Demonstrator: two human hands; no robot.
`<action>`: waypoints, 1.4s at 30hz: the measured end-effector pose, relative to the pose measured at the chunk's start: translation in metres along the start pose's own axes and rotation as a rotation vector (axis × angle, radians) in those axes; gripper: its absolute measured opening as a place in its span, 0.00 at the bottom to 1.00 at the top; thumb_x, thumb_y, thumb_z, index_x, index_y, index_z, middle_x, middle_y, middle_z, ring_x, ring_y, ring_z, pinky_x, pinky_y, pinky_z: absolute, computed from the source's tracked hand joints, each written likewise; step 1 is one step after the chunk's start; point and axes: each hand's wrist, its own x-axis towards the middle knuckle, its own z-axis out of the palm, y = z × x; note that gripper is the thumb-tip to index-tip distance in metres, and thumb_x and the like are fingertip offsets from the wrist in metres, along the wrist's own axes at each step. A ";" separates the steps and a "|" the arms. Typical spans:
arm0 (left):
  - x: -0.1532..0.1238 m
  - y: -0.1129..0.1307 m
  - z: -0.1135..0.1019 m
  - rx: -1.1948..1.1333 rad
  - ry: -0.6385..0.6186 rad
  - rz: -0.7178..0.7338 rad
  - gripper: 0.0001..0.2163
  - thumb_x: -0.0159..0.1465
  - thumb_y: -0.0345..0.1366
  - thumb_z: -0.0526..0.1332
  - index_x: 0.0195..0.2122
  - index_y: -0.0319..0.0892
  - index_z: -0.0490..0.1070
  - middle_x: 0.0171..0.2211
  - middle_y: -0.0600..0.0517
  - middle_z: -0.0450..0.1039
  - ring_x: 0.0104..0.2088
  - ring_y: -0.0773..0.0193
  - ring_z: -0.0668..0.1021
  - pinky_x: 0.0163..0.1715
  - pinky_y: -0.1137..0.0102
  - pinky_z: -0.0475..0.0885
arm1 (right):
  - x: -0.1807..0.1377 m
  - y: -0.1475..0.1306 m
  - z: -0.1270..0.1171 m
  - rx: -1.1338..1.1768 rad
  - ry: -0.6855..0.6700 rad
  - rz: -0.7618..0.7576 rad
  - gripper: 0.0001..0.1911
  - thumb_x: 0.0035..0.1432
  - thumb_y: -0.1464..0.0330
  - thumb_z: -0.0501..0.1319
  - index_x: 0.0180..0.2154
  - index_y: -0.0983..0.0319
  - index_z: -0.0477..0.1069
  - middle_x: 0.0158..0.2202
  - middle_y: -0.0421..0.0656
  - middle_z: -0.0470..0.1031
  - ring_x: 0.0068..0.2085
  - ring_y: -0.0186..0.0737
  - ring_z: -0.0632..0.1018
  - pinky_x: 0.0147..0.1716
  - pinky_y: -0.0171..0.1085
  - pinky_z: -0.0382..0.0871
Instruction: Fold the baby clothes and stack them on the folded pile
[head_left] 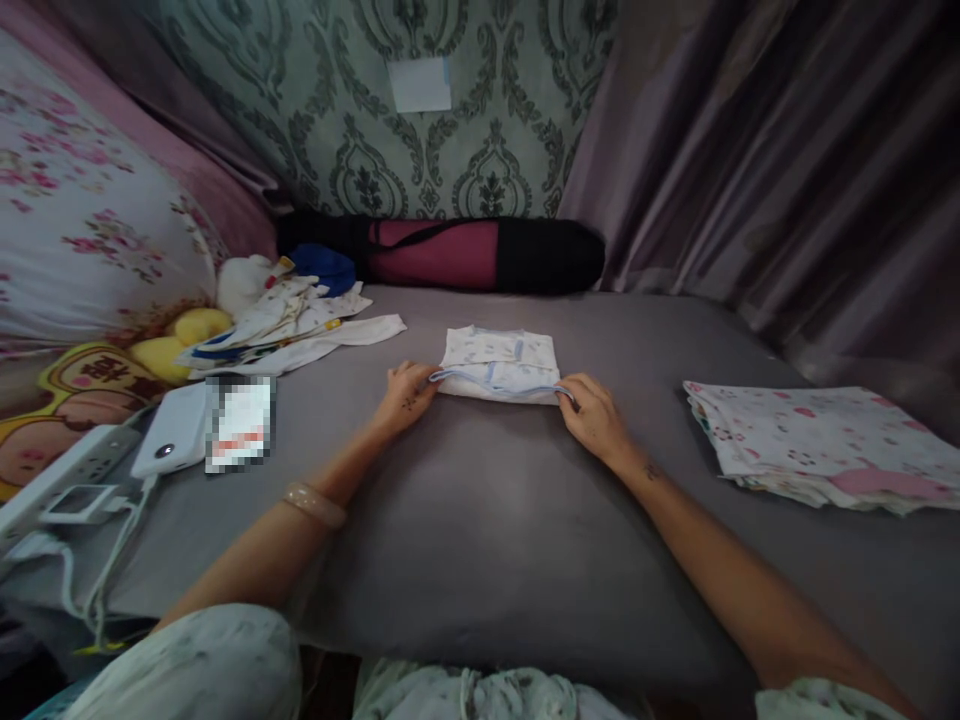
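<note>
A small white baby garment [501, 352] with pale blue trim and a faint print lies folded on the grey sheet in front of me. My left hand [411, 393] pinches the left end of its near blue-trimmed edge. At the right end of that same edge, my right hand [592, 412] grips the cloth between thumb and fingers. Between the two hands the edge is slightly lifted and wavy. The exact kind of garment is hidden by the folds.
To the right sits a stack of folded printed cloths [817, 430]. Crumpled clothes [300, 315] and plush toys [161, 350] lie at the left, with a white power bank [172, 430] and a power strip [67, 480] nearer. A red and black bag [442, 252] lies along the wall.
</note>
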 end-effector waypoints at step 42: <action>0.114 -0.030 0.060 0.123 -0.007 -0.372 0.13 0.68 0.41 0.47 0.44 0.42 0.67 0.39 0.41 0.76 0.41 0.54 0.78 0.37 0.66 0.69 | 0.105 0.076 0.063 -0.144 -0.192 0.554 0.16 0.63 0.66 0.53 0.49 0.65 0.67 0.43 0.53 0.76 0.44 0.46 0.77 0.41 0.39 0.67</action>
